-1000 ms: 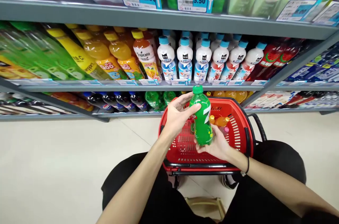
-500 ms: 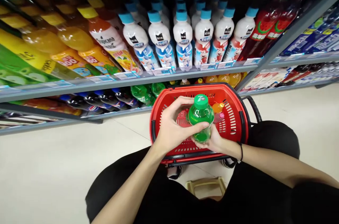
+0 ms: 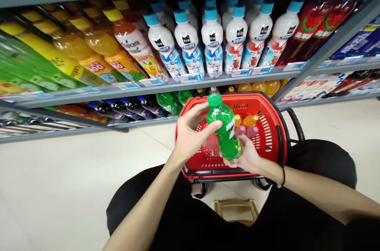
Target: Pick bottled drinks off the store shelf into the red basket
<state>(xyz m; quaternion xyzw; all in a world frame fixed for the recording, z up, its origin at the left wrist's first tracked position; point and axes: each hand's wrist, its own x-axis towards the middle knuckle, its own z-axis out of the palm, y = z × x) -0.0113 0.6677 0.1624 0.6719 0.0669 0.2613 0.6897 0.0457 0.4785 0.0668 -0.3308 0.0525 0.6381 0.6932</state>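
- Your left hand [image 3: 190,137] and right hand [image 3: 248,156] both grip the green soda bottle [image 3: 226,134].
- It's held above the red basket [image 3: 275,134], not yet inside; small bottles [image 3: 251,120] already lie there.

The person wears black trousers [image 3: 178,219] and a thin black wristband [image 3: 283,176].
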